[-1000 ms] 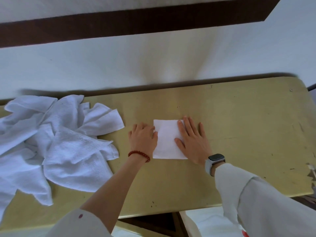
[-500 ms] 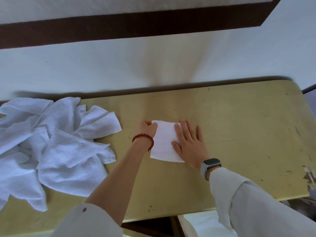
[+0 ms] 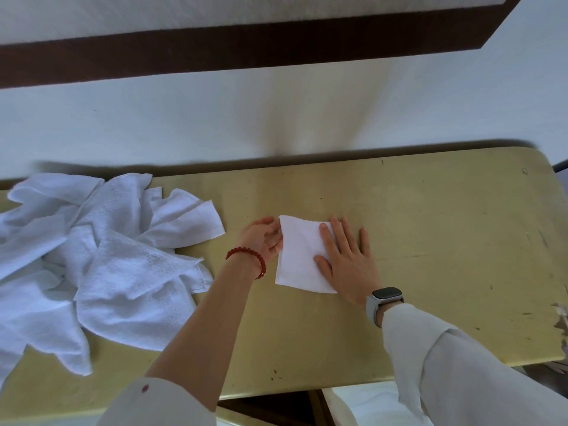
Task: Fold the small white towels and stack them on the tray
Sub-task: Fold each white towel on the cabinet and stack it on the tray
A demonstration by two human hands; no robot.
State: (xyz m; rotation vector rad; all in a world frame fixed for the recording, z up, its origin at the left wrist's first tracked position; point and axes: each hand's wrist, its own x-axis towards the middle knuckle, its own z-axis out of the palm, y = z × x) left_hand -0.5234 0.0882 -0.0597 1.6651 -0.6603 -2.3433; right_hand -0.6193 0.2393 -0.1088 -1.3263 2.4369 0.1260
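Head view: right hand flat on folded towel; left hand apparently pinching its edge; no legible writing.

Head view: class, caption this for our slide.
Right hand flattens folded towel while left hand takes its edge; unfolded towels wait.

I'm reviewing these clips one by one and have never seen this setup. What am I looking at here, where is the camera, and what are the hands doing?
There is no machine: a person works bare-handed, filmed by a wide-angle camera on their head, looking down. On the yellowish table lies a folded towel. The right hand, with a watch on its wrist, presses flat on it. The left hand, with a red bead bracelet on its wrist, has its fingers at the towel's left edge; I cannot tell if it grips. A pile of unfolded towels lies to the left. No tray is visible.
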